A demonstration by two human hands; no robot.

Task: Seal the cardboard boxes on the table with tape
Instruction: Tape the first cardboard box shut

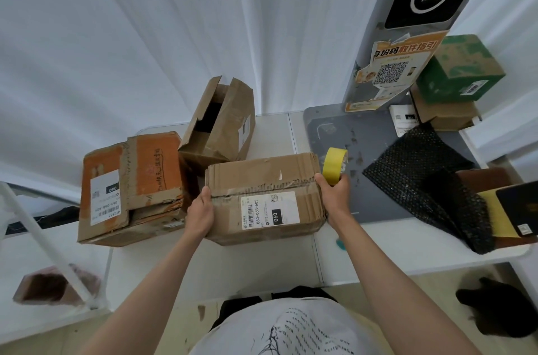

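A brown cardboard box (262, 180) with a white shipping label lies in the middle of the white table (378, 241), its top flaps closed along a ragged seam. My left hand (201, 213) presses against its left end. My right hand (334, 194) is at the box's right end and grips a roll of yellow tape (334, 164). An orange and brown box (131, 186) lies to the left. Behind it a tall brown box (218, 124) leans with its flaps open.
A grey mat (343, 133) covers the table's right part, with black bubble wrap (422, 180) on it. A green box (457, 69) sits on a brown box (445, 113) at the back right, beside a grey pillar with a QR poster (393, 69). White curtains hang behind.
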